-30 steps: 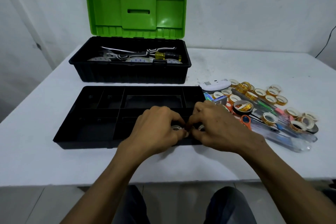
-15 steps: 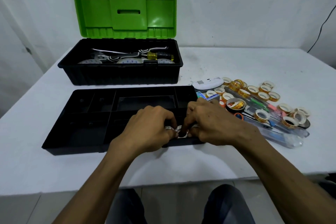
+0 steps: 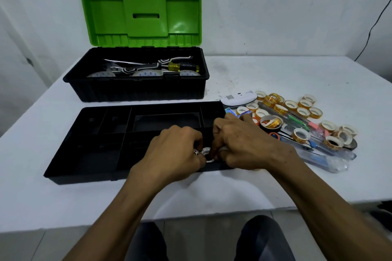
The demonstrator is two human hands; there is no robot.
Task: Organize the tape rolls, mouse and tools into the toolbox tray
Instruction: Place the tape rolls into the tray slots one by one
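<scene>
1. Toolbox tray (image 3: 84, 154), lower left to centre of the frame. We see the black divided tray lying flat on the desk (image 3: 275, 74), just in front of the toolbox. We judge that this leaves every compartment reachable from above.
2. Left hand (image 3: 176, 152), centre of the frame. Its fingers are curled tightly inward and pinch small white tape rolls (image 3: 206, 151) low over the tray's near right compartment.
3. Right hand (image 3: 246, 144), right of centre. Its fingers are likewise curled and meet the left hand at the same rolls. The hands cover most of them, so we cannot tell how many are held.
4. Two-handed grip. We judge that both hands are used to keep the rolls together and seat them side by side between the compartment walls. That step is not yet finished.
5. Waiting pile (image 3: 303, 108), right of centre. Many small tape rolls lie on the desk just beside the tray's right end. With them are a white mouse (image 3: 237, 98) lying label-up, a black tape roll (image 3: 270, 124), orange-handled scissors (image 3: 274, 134) and a green pen (image 3: 297, 119). We take the pile's nearness to serve a short reach, and its bulk to place the task near its start.
6. Toolbox (image 3: 137, 89), upper left. Its green lid (image 3: 140, 10) stands upright, and inside lie a yellow-handled screwdriver (image 3: 182, 66) and larger rolls.
</scene>
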